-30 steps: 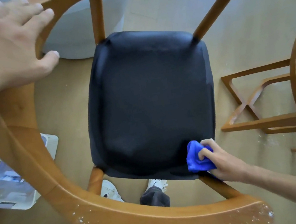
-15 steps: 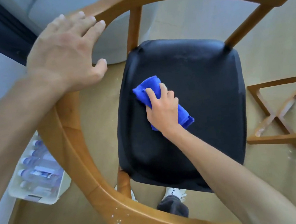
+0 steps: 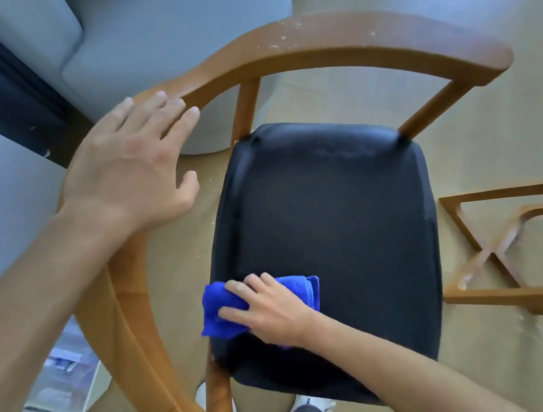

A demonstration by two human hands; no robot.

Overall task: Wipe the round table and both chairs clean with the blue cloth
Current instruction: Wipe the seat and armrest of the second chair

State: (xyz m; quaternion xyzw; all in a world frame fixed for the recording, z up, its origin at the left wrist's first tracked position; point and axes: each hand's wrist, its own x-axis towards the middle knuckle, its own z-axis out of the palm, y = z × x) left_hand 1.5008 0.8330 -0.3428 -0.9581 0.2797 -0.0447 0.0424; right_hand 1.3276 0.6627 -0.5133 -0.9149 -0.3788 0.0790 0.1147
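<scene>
Below me stands a wooden chair with a curved backrest rail [image 3: 328,46] and a black padded seat [image 3: 335,232]. My right hand [image 3: 270,309] presses the folded blue cloth [image 3: 218,309] flat onto the seat's near left edge. My left hand [image 3: 130,165] rests on the curved rail at the left, fingers spread, holding nothing. White specks dot the top of the rail. The round table's wooden base [image 3: 516,242] shows at the right edge; its top is out of view.
A grey sofa [image 3: 154,31] stands behind the chair. A white tray of bottles [image 3: 66,388] sits on the floor at lower left. My shoes [image 3: 310,404] are under the seat's near edge. White dust lies on the tan floor near the table base.
My right hand has slid the blue cloth from the seat's far left part toward the near left edge. The view has shifted, and my left hand stays on the rail.
</scene>
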